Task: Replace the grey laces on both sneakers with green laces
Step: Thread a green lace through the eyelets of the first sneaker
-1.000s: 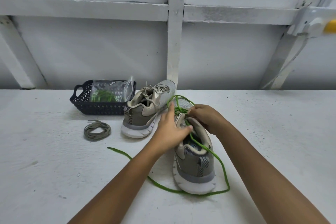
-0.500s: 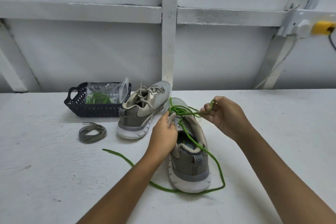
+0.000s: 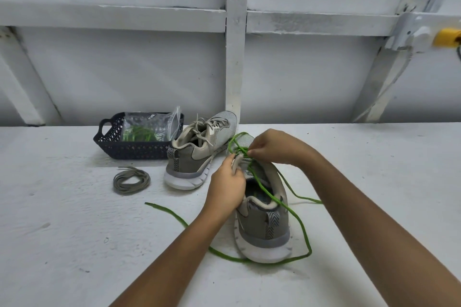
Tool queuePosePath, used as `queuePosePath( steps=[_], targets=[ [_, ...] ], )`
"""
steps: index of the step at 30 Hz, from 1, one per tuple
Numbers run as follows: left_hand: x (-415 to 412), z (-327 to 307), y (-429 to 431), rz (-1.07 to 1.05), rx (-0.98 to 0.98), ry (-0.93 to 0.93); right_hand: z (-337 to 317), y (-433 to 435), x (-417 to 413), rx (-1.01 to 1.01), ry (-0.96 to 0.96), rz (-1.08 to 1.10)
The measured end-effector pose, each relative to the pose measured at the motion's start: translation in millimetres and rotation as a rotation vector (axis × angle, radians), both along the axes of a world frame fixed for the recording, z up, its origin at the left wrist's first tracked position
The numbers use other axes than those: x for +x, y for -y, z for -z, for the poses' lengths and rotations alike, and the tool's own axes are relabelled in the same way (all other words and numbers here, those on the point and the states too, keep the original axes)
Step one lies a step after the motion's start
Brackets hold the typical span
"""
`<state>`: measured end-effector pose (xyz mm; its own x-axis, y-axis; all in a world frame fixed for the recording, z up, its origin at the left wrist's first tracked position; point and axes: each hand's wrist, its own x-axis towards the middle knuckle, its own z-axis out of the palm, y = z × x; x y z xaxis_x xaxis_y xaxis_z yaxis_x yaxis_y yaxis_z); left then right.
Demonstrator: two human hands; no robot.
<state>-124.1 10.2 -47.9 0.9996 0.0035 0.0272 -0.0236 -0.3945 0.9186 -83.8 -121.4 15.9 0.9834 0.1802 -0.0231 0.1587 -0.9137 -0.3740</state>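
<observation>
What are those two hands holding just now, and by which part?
The right hand pinches the green lace just above the front eyelets of the near sneaker; the left hand grips its upper at the lacing edge.

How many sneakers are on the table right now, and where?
2. The near sneaker sits heel toward the camera, green lace part-threaded, left hand gripping it, right hand pinching the lace. The far sneaker stands beside the basket, grey-laced. None seems hidden.
</observation>
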Motion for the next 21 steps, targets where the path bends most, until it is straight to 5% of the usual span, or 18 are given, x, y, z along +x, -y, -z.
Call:
queuePosePath(
  steps=[3,6,12,16,18,21],
  targets=[
    [-0.1,0.7,-0.1,0.005,0.015,0.004,4.7,-15.8,8.2,-0.081,-0.085,-0.02],
    [-0.5,0.1,-0.2,0.003,0.028,0.016,7.4,-13.5,10.5,0.042,-0.051,-0.008],
    [0.4,0.5,-0.3,0.001,0.026,0.021,4.4,13.0,-13.1,0.745,-0.145,-0.004],
    [-1.4,0.0,0.7,0.002,0.013,0.025,-17.5,37.9,-33.9,0.978,-0.354,-0.256],
    [-0.5,0.8,0.6,0.004,0.019,0.029,-29.4,45.9,-39.9,0.929,-0.454,-0.346],
    [1.7,1.9,0.0,0.008,0.038,0.046,-35.3,42.1,-36.8,0.639,-0.357,-0.285]
  ],
)
